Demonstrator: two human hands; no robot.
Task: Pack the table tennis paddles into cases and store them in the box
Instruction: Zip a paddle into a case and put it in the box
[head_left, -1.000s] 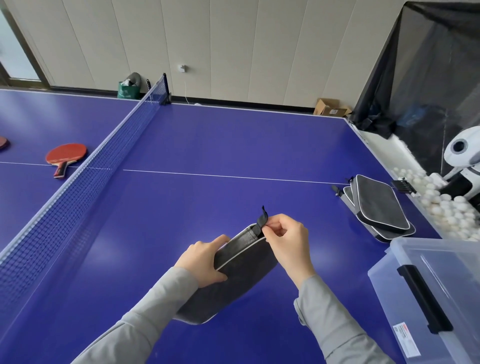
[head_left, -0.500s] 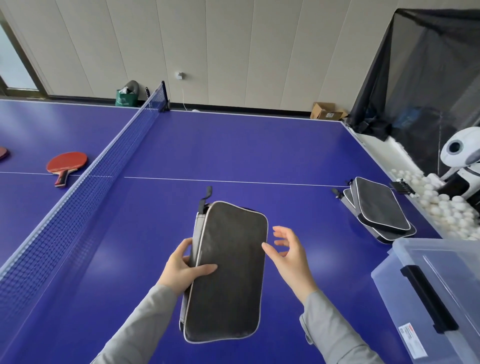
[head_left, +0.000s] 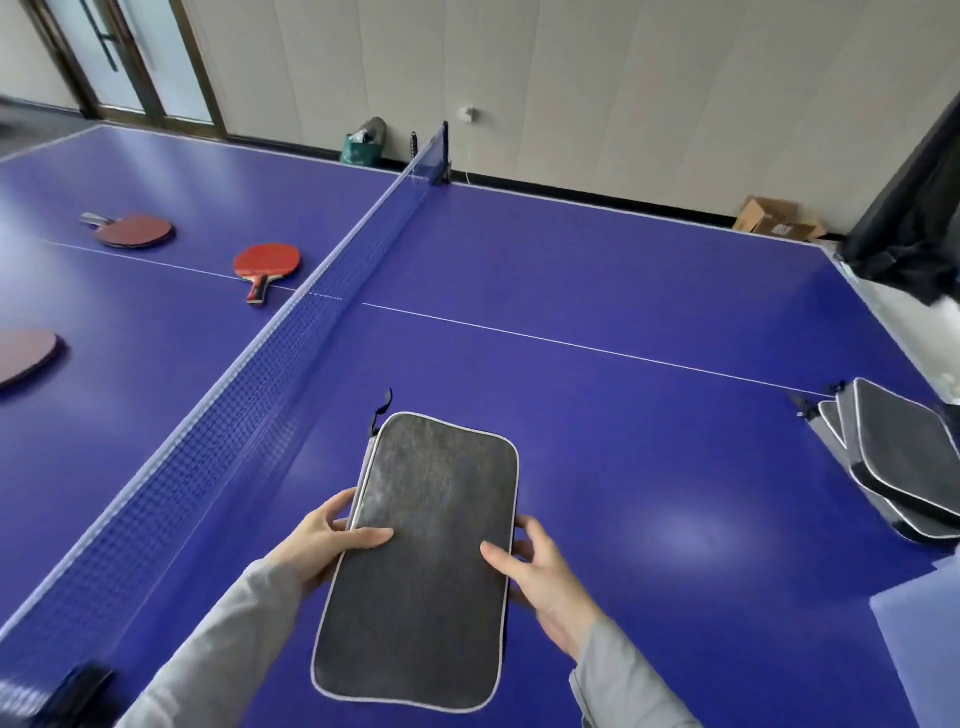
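A dark grey paddle case (head_left: 426, 561) with white piping lies flat in front of me, its zipper tab pointing away. My left hand (head_left: 324, 543) grips its left edge, thumb on top. My right hand (head_left: 540, 571) holds the right edge, thumb on top and fingers underneath. Beyond the net lie a red paddle (head_left: 265, 262), a second red paddle (head_left: 136, 230) farther left, and part of a third paddle (head_left: 26, 356) at the left edge. A stack of grey cases (head_left: 893, 457) sits at the right. A corner of the clear box (head_left: 919, 634) shows at the lower right.
The net (head_left: 291, 358) runs diagonally across the blue table (head_left: 623, 270), between me and the loose paddles. A cardboard box (head_left: 776, 223) and a green bag (head_left: 361, 150) sit by the far wall. Black netting (head_left: 914, 228) hangs at the right.
My right hand has closed onto the case's right edge, so both hands hold it. My view has swung left, bringing more paddles into sight and pushing the box nearly out of frame.
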